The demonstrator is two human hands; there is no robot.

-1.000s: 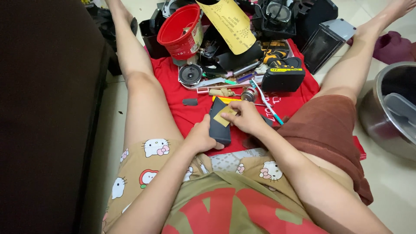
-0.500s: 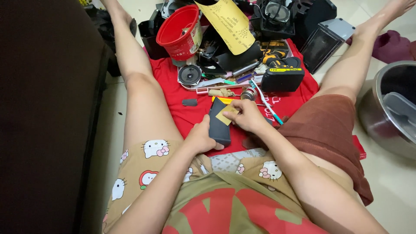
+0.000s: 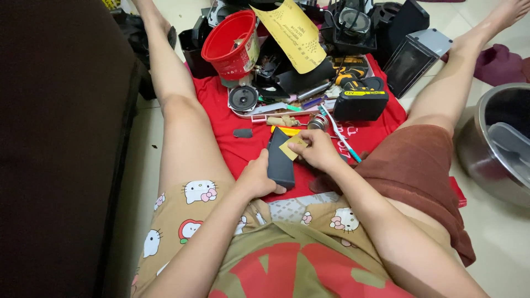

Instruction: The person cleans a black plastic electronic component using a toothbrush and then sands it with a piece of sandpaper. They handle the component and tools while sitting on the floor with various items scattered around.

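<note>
Here, in the head view, seen from above: a seated person with legs spread on a pale floor, a red cloth [image 3: 226, 105] between them. Left hand [image 3: 256, 177] closed around the lower end of a dark flat block [image 3: 279, 160], thumb lying on its near face, block standing tilted on the cloth at about 6 o'clock from the clutter. Right hand [image 3: 317, 150] curled, fingertips pinching a small yellow piece of sandpaper [image 3: 292, 147] and pressing it against the upper right edge of the block. At 12 o'clock from the hands, a round grey speaker [image 3: 243, 98] and a red bucket [image 3: 229, 44] tipped on its side. Beside the bucket, toward 1 o'clock, a large yellow sheet [image 3: 290, 33] leaning over black parts. At 2 o'clock, a black and yellow power tool battery [image 3: 361, 99], near a thin pen-like stick [image 3: 339, 132] just beside the right hand. At 3 o'clock, well apart, a steel pot [image 3: 491, 143] on the floor. On the right thigh, a brown cloth [image 3: 414, 165].
</note>
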